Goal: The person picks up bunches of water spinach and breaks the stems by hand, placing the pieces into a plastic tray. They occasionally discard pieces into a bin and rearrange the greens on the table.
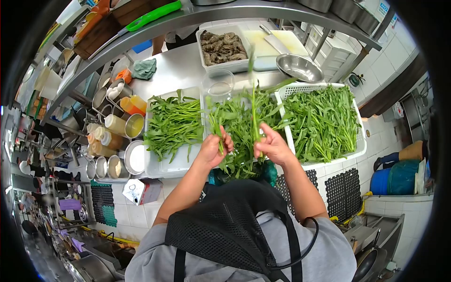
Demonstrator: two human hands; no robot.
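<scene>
Several short stems of water spinach (213,120) stand upright in my left hand (217,148), its fingers curled around them. A little to the right, my right hand (275,146) pinches a longer water spinach stem (254,110) between thumb and fingers, leaves pointing up. Both hands are above a loose heap of water spinach (237,141) at the counter's front edge. To the left, cut water spinach (174,123) lies in a pale plastic tray (165,169). On the right, a white perforated basket (361,141) is heaped with more greens (322,124).
A tub of shrimp (223,48), a clear round bowl (219,83), a knife (275,40) on a cutting board (296,43) and a metal bowl (299,67) are behind the greens. Sauce bottles (112,123) and metal containers (135,126) crowd the left. A steel shelf (211,11) runs overhead.
</scene>
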